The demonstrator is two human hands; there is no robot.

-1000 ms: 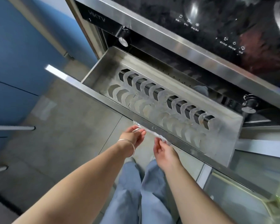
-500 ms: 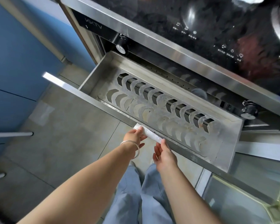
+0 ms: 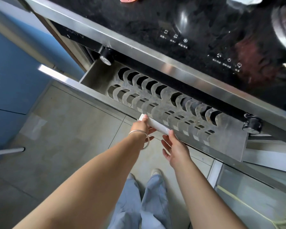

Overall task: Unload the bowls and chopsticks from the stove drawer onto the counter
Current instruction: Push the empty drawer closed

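Shiny steel makes up the stove drawer point(image 3: 96, 75), and it is pulled partway out, just past both hands. Inside it is a metal rack point(image 3: 163, 103) with two rows of curvy slots. No bowls or chopsticks show in the rack or anywhere else in view.

On the drawer's front edge sits a white handle point(image 3: 155, 124). The left hand point(image 3: 141, 128) has its fingers curled round the left end of the handle and holds it. A thin silver bracelet point(image 3: 143, 138) hangs on that wrist. The right hand point(image 3: 175, 146) is close beside the left one. Its fingers are straight and loose, the palm faces the left hand, and one fingertip touches the right end of the handle. It holds nothing.

Above the hands, past the drawer, is the black glass top of the stove point(image 3: 155, 22) with small white marks on it. Two round black knobs sit under the top: one knob point(image 3: 106, 55) far up and left of the hands, the other knob point(image 3: 253, 124) off to the right of the right hand.

Below the hands are blue trouser legs point(image 3: 139, 204) and a grey tiled floor point(image 3: 64, 129). A blue cupboard point(image 3: 10, 71) stands far to the left of the left arm.
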